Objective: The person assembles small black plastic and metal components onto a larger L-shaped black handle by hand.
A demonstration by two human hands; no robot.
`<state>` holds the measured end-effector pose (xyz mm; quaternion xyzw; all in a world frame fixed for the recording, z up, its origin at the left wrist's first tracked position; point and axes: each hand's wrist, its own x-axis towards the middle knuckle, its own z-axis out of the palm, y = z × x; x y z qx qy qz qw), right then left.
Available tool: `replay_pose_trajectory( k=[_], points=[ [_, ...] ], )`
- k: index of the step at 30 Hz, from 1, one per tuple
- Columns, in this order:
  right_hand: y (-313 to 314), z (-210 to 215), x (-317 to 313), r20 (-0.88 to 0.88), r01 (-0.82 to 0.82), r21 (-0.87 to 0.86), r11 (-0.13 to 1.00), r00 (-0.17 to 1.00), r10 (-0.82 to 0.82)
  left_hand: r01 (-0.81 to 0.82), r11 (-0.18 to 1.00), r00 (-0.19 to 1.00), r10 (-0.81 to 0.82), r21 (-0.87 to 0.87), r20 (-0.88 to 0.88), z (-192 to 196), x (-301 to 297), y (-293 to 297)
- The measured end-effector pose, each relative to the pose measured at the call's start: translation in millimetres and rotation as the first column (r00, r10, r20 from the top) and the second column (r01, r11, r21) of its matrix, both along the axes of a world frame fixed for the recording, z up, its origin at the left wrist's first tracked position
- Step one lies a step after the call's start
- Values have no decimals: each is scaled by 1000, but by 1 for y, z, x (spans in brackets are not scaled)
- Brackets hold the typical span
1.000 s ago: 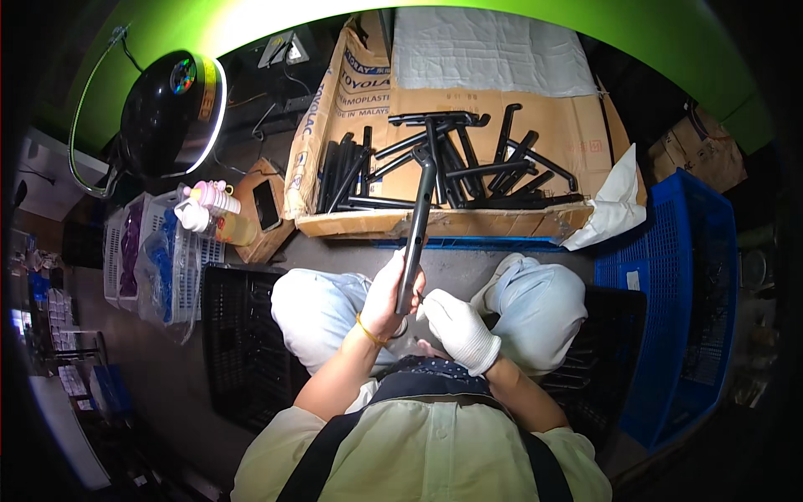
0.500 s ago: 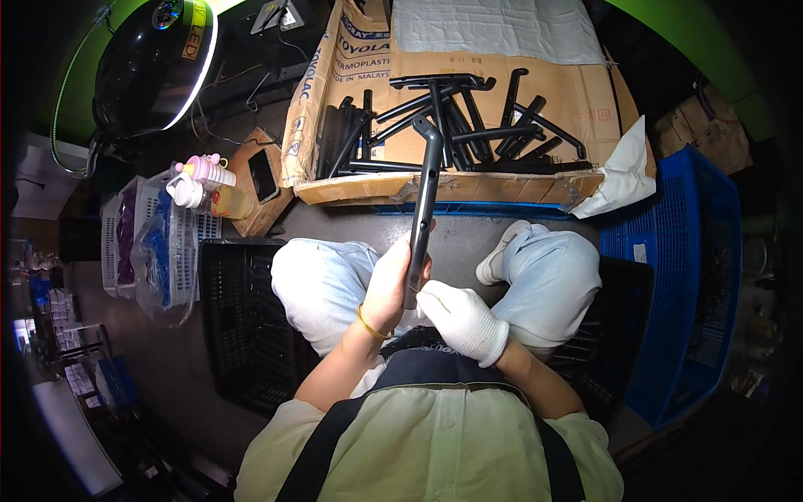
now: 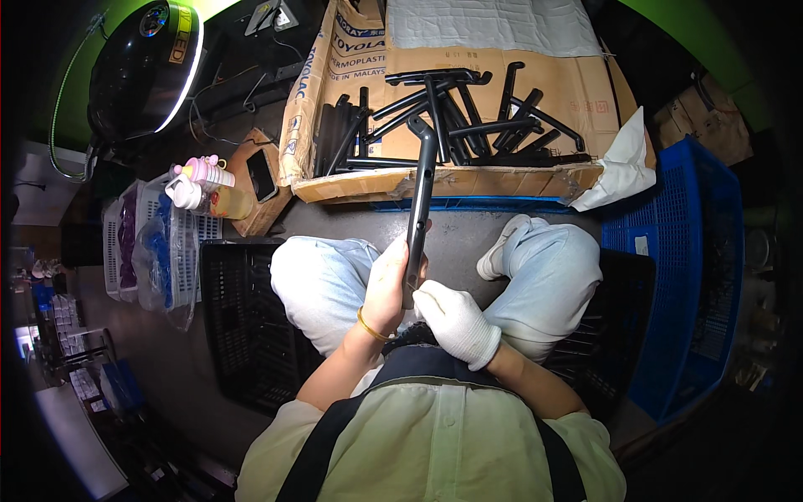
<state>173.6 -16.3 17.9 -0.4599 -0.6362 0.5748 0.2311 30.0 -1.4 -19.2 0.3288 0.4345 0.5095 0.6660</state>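
Note:
A long black bar [image 3: 422, 197] with a bent upper end and a row of holes stands up in front of me. My left hand [image 3: 386, 289], bare with a yellow bangle at the wrist, is wrapped round its lower part. In a white knit glove, my right hand [image 3: 456, 322] is closed in a pinch beside the bar's lower end. Something thin seems to show at its fingertips against the bar, too small to make out. More black bars [image 3: 468, 125] lie crossed in a heap in the open cardboard box [image 3: 360, 191] beyond my knees.
A ring-lit black lamp [image 3: 146, 71] hangs at the far left. Bottles [image 3: 188, 194] and a phone [image 3: 262, 176] are at the left, above white crates. Black crates [image 3: 242, 326] flank my legs; a blue crate [image 3: 669, 293] stands at the right. White sheeting [image 3: 493, 25] covers the box's far side.
The view has shifted slightly. Both hands stay at the bar's lower end, and the right hand has moved a little to the left.

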Motion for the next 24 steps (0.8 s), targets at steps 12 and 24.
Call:
replay_pose_trajectory(
  k=[12,24],
  points=[
    [-2,1,1,13,19,-31,999,1000,-18,-30,999,999,30,-35,17,4,4,-1],
    [-4,-9,3,-11,130,-11,992,991,-130,14,973,991,17,-231,130,19,1,-1]
  ],
)
